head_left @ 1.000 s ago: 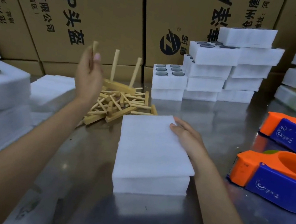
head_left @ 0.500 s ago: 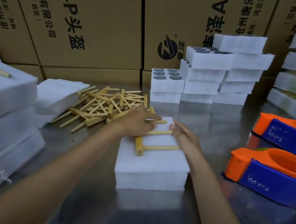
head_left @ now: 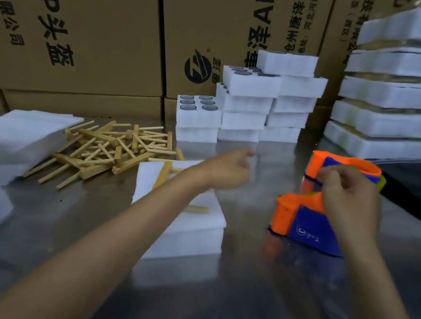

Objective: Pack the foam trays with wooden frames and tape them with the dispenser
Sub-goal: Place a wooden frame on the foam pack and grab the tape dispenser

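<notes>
A wooden frame [head_left: 170, 178] lay flat on top of the stacked foam trays [head_left: 193, 228], partly hidden beneath the left forearm, with the stack sitting on the metal table [head_left: 223, 299] below and between the two arms. The left hand [head_left: 225, 170] hung above the table just beyond the stack, its fingers loosely curled and gripping nothing. The right hand [head_left: 346, 197] was raised over the nearer tape dispenser [head_left: 301, 223], an orange and blue one; its fingers were bent as if pinching, but blur made it impossible to tell whether they held anything. A second tape dispenser [head_left: 346, 167] stood just behind that hand. To the left of the left hand lay a loose pile of wooden frames [head_left: 111, 149], and beyond both hands rose stacks of white foam blocks [head_left: 254, 103] against cardboard boxes [head_left: 86, 29].
</notes>
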The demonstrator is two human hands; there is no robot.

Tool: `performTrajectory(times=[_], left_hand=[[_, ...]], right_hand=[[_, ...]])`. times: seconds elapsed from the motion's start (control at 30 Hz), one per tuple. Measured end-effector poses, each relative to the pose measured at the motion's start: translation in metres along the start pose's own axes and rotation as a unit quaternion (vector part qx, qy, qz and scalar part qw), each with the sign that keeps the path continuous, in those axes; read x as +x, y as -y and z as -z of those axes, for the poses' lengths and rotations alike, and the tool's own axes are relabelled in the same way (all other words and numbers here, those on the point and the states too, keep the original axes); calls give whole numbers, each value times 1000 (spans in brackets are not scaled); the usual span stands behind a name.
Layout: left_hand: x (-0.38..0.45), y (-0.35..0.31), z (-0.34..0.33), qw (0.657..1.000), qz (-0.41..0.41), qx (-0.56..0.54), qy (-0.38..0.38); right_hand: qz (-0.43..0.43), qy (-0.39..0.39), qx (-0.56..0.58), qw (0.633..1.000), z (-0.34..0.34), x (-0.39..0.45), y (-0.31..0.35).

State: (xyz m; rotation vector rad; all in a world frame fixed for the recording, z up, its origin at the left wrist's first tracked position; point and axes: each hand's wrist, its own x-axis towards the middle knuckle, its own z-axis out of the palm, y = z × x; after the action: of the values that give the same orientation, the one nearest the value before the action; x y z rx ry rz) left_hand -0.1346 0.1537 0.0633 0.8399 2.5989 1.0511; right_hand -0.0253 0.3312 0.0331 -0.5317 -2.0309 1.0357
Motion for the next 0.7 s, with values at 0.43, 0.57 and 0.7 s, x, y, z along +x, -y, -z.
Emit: performTrajectory(times=[0.43, 0.57, 0.7], left_hand=[[35, -7, -58, 974, 91, -102, 183], [30, -6, -56, 957, 124, -174, 194], [23, -9, -53, 934, 144, -258, 201]], right_hand=[[96, -22, -281, 955, -12, -3, -58], [125, -48, -242, 961, -12, 0, -63], [104, -87, -155, 979, -5, 8, -65]])
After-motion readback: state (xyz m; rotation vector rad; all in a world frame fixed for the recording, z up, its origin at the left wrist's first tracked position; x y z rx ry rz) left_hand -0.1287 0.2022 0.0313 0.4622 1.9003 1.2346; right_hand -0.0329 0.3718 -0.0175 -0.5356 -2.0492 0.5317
